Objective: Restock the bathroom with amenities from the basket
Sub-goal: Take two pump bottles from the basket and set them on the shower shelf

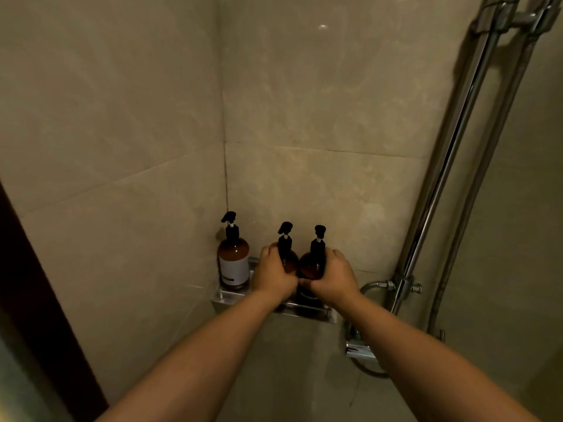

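Two forearms reach in from the near edge. My left grip (pixel 272 277) wraps around the middle pump bottle (pixel 288 256), and my right grip (pixel 333 278) wraps around the right pump bottle (pixel 313 264). Both bottles stand on the corner shelf (pixel 220 298), touching each other. I judge the risk to be that twisting or shoving either one could tip it over the low front rail or knock the labelled bottle (pixel 233 260) just beside it. Each bottle stands upright with its long axis vertical. The middle nozzle points left; I cannot read the right one.

pale label on left pump bottle (pixel 233 263), print too blurred to read; no other text legible
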The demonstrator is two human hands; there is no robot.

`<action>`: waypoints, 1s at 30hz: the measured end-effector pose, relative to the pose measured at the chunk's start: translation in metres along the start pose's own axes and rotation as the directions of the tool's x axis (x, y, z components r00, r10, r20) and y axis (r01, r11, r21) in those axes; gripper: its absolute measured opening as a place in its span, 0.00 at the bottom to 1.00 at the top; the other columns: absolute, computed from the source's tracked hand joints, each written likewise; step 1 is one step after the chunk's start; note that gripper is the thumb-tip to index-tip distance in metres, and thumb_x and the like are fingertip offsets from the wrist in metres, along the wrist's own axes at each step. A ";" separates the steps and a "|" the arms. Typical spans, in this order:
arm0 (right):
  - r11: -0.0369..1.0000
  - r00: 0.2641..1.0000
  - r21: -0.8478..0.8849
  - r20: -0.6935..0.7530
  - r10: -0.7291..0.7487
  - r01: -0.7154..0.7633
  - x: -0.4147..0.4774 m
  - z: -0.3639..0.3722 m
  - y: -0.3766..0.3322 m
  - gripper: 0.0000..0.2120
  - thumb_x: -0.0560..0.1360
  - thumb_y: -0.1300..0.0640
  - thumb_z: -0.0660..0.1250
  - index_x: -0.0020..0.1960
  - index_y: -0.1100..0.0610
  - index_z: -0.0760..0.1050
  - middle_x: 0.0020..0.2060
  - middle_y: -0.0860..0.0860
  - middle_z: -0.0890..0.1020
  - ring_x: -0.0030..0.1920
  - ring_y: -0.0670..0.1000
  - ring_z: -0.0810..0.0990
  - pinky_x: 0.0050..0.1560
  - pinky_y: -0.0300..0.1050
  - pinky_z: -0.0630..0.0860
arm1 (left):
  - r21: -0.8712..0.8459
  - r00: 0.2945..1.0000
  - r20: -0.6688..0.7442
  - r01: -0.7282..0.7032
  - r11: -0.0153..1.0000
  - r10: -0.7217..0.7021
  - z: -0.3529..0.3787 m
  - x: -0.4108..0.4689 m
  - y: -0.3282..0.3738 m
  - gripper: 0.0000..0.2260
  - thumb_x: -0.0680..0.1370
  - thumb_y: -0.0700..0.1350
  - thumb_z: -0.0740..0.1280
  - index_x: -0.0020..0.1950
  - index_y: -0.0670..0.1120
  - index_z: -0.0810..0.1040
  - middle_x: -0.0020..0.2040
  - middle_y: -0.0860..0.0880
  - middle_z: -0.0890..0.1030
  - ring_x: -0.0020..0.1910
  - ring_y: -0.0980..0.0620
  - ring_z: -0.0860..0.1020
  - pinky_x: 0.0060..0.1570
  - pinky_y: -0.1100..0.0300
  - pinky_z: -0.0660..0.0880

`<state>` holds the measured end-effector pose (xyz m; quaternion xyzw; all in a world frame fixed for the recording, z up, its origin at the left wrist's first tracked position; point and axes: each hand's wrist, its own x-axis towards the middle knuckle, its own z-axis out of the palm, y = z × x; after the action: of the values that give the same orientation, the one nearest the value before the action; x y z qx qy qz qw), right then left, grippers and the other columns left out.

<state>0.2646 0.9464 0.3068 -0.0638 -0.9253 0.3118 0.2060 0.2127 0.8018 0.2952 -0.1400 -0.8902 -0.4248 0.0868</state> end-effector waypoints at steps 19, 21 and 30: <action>0.947 0.986 -0.279 -0.001 -0.169 0.162 -0.036 0.015 0.013 0.34 0.75 0.54 0.69 0.73 0.43 0.53 0.75 0.54 0.56 0.55 0.61 0.79 0.43 0.51 0.81 | 0.525 0.954 0.095 -0.290 0.800 0.284 -0.003 -0.042 -0.019 0.43 0.74 0.48 0.69 0.78 0.58 0.43 0.79 0.41 0.44 0.76 0.37 0.50 0.71 0.42 0.61; 0.946 0.989 -0.289 0.031 -0.146 0.149 -0.034 0.016 0.010 0.35 0.75 0.57 0.68 0.74 0.39 0.55 0.77 0.55 0.54 0.61 0.62 0.77 0.51 0.54 0.81 | 0.597 0.953 0.121 -0.295 0.746 0.280 -0.006 -0.035 -0.018 0.45 0.74 0.54 0.69 0.79 0.59 0.40 0.79 0.39 0.47 0.77 0.37 0.47 0.73 0.43 0.54; 0.947 0.993 -0.299 0.043 -0.106 0.114 -0.023 0.023 -0.005 0.37 0.76 0.61 0.69 0.75 0.36 0.56 0.74 0.54 0.59 0.59 0.59 0.78 0.57 0.48 0.79 | 0.806 0.938 0.202 -0.324 0.496 0.283 -0.027 -0.018 -0.024 0.49 0.75 0.58 0.68 0.77 0.56 0.30 0.79 0.35 0.43 0.76 0.35 0.37 0.72 0.39 0.40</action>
<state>0.2755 0.9246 0.2855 -0.0386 -0.9667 0.1560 0.1990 0.2228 0.7631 0.2891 -0.2455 -0.9468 0.0699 0.1963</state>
